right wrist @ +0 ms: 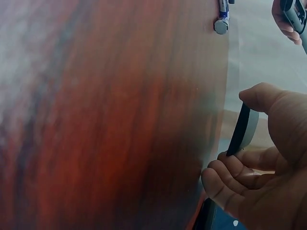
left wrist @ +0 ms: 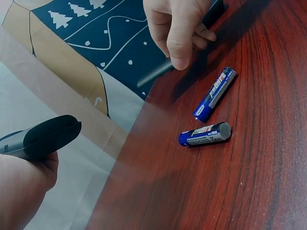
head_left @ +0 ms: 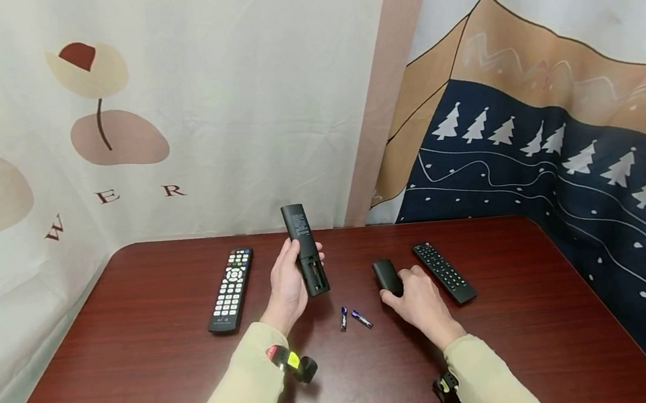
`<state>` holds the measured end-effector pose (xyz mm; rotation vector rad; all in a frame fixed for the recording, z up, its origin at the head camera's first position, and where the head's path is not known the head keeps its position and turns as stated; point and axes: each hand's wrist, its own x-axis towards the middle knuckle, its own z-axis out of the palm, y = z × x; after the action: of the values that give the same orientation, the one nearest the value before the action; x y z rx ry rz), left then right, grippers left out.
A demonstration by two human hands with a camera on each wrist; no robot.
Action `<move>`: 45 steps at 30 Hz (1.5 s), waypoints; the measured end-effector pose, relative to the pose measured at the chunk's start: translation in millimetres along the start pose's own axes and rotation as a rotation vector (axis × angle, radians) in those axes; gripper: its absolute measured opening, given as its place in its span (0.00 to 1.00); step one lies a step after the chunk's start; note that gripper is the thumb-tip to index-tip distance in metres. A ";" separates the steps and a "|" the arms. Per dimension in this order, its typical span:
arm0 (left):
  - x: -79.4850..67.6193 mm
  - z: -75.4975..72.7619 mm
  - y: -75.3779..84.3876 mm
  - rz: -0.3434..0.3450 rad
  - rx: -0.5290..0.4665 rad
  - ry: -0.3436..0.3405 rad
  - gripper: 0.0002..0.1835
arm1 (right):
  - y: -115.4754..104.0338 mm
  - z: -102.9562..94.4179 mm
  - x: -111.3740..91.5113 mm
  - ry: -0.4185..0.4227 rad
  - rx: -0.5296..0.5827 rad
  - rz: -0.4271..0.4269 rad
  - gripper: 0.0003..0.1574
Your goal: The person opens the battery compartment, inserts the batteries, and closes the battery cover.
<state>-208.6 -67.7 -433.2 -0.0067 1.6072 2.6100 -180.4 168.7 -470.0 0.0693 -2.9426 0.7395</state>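
Note:
My left hand [head_left: 288,288] grips a black remote control [head_left: 301,234] up off the table, its back turned toward me. At the remote's lower end the battery compartment [head_left: 314,274] is uncovered. To the right, my right hand [head_left: 422,300] pinches a dark battery cover [head_left: 387,277] between thumb and fingertips; in the right wrist view this cover [right wrist: 242,128] appears thin and curved. Two blue batteries lie on the table between the hands: a left one [head_left: 344,318] and a right one [head_left: 362,319]. The left wrist view shows the remote's end [left wrist: 53,136] above the left palm.
A black remote with white buttons [head_left: 231,290] lies left of my left hand. Another black remote [head_left: 444,272] lies just right of my right hand. The dark red wooden table [head_left: 154,356] meets printed curtains [head_left: 238,104] at its back and right edges.

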 end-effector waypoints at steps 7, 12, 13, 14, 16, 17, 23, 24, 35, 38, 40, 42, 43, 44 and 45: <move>0.4 -0.6 0.9 0.006 -0.004 0.000 0.27 | 2.1 -2.6 0.6 -0.014 -0.026 0.019 0.27; 0.7 -1.4 0.5 0.012 0.006 -0.004 0.27 | 4.6 -3.0 1.0 -0.010 -0.059 0.020 0.25; 0.7 -1.5 0.5 0.010 0.008 -0.002 0.27 | 5.2 -2.7 1.0 -0.005 -0.067 0.017 0.25; 0.9 -1.7 0.4 0.009 0.008 -0.001 0.27 | 5.6 -2.5 0.9 -0.001 -0.076 0.012 0.25; 1.5 -2.1 0.3 0.007 0.001 0.001 0.27 | 6.2 -2.1 0.8 0.011 -0.092 0.001 0.25; 1.8 -2.3 0.3 0.004 -0.005 0.003 0.27 | 6.4 -1.9 0.7 0.018 -0.098 -0.005 0.25; 1.6 -2.4 1.7 0.000 -0.008 0.002 0.27 | 6.1 -0.4 -0.2 0.029 -0.131 -0.020 0.26; 1.5 -2.4 1.9 0.000 -0.006 0.002 0.27 | 5.9 -0.3 -0.4 0.030 -0.134 -0.022 0.26; 0.6 -2.5 3.0 0.012 -0.014 0.003 0.27 | 4.6 -1.0 -0.2 -0.001 -0.152 -0.013 0.29; 0.2 -2.7 3.1 0.011 -0.016 0.002 0.27 | 4.7 -0.9 0.3 -0.013 -0.149 -0.010 0.29; -0.2 -2.6 3.5 0.011 -0.015 0.002 0.27 | 4.7 -1.2 0.5 -0.018 -0.144 -0.011 0.29; -0.5 -2.4 3.9 0.010 -0.014 0.004 0.27 | 4.9 -1.3 0.7 -0.020 -0.139 -0.012 0.29; -0.7 -2.4 4.1 0.010 -0.013 0.005 0.27 | 4.9 -1.5 0.8 -0.022 -0.138 -0.013 0.29; -0.7 -2.4 4.3 0.010 -0.010 0.005 0.27 | 4.8 -1.7 1.0 -0.024 -0.138 -0.014 0.29; -0.8 -2.5 4.6 0.011 -0.009 0.006 0.27 | 4.7 -1.7 1.3 -0.026 -0.137 -0.014 0.30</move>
<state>-208.2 -72.0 -430.2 -0.0060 1.6018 2.6273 -181.8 173.6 -470.6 0.0887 -3.0049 0.5366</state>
